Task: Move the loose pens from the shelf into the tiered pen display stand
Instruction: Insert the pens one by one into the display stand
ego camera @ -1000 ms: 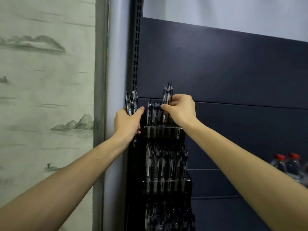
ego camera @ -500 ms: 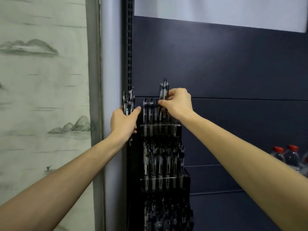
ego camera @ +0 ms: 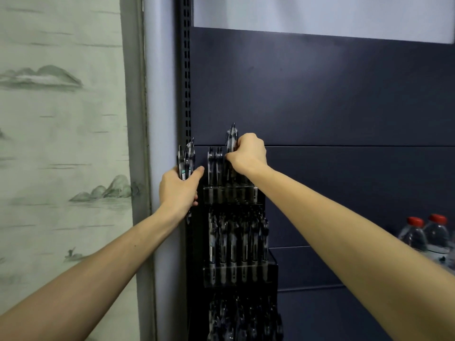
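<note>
Dark navy back panel fills the upper and right of the frame, and against its left edge stands the tiered pen display stand, running from mid-frame down to the bottom edge, with three tiers in view. Just left of the stand a perforated upright rises to the top of the frame, with a pale pillar beside it, so there is little room on that side; to the right of the stand the panel lies bare as far as two red-capped water bottles at the right edge. At centre frame the left hand grips a bundle of loose pens, upright and just beside the top tier's left edge; at least three show above the fist, the exact count hidden by the fingers. At upper centre the right hand pinches a raised pen over the top tier, its tip standing well above its neighbours; whether it is one pen or two pressed together cannot be told. Two seated pens stand between the hands in the top tier. In the middle tier about six pens stand in a packed row; the bottom tier is too dark to count
</note>
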`<state>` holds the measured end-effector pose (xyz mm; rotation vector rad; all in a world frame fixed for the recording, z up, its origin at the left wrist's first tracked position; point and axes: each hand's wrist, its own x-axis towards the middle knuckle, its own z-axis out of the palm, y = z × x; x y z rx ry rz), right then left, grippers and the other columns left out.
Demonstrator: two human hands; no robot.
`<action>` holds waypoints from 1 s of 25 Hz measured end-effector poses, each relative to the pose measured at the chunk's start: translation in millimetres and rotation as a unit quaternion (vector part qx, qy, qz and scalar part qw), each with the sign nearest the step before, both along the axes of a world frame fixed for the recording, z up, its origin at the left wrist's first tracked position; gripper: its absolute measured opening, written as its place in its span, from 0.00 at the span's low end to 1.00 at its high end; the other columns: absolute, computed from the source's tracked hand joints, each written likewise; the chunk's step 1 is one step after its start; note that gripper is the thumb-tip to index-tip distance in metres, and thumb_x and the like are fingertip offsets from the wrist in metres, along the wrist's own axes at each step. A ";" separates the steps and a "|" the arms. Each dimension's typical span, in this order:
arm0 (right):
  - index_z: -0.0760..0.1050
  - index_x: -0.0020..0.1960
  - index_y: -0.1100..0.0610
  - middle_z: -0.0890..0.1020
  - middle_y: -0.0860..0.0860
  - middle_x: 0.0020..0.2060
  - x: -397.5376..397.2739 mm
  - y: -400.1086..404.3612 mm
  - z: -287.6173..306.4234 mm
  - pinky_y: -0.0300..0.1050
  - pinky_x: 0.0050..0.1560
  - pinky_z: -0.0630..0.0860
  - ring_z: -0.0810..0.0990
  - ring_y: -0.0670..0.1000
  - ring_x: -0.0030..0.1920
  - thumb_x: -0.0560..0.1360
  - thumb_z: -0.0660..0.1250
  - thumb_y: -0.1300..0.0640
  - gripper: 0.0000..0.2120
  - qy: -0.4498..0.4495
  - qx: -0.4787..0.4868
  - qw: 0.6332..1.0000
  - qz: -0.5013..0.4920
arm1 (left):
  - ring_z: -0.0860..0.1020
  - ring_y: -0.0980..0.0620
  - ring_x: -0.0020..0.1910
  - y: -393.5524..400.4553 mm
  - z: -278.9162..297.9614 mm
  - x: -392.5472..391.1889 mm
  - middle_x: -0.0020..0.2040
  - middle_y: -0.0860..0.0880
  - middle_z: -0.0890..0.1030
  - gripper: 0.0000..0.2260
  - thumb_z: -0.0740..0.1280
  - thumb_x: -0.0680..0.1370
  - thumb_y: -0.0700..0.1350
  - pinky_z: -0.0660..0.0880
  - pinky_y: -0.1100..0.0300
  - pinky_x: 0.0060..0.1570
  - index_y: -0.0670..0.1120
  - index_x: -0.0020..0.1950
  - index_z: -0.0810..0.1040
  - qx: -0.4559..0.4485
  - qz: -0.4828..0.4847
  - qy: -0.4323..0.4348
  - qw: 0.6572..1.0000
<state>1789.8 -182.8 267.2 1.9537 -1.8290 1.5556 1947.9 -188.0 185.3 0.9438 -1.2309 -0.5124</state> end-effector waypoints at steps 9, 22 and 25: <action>0.65 0.38 0.57 0.75 0.53 0.36 -0.1 -0.8 2.8 0.43 0.29 0.68 0.73 0.53 0.34 0.74 0.70 0.67 0.15 0.022 0.026 0.999 -0.007 | 0.73 0.52 0.24 7.3 4.2 -11.9 0.26 0.55 0.75 0.09 0.73 0.78 0.50 0.73 0.59 0.27 0.51 0.41 0.76 -0.017 -0.003 0.010 1.000; 0.67 0.38 0.57 0.75 0.54 0.37 3.8 1.9 8.8 0.45 0.33 0.75 0.77 0.54 0.35 0.74 0.68 0.68 0.13 0.077 0.089 0.993 -0.024 | 0.73 0.53 0.24 13.2 7.3 -19.4 0.24 0.56 0.73 0.08 0.73 0.78 0.51 0.75 0.58 0.28 0.50 0.44 0.78 -0.014 -0.007 0.009 1.000; 0.67 0.38 0.58 0.75 0.53 0.36 3.1 1.7 6.9 0.43 0.31 0.75 0.75 0.52 0.32 0.74 0.66 0.69 0.12 0.092 0.119 0.988 -0.027 | 0.73 0.52 0.24 13.4 6.8 -19.7 0.24 0.56 0.73 0.08 0.73 0.78 0.51 0.75 0.58 0.28 0.50 0.43 0.78 -0.011 -0.008 0.008 1.000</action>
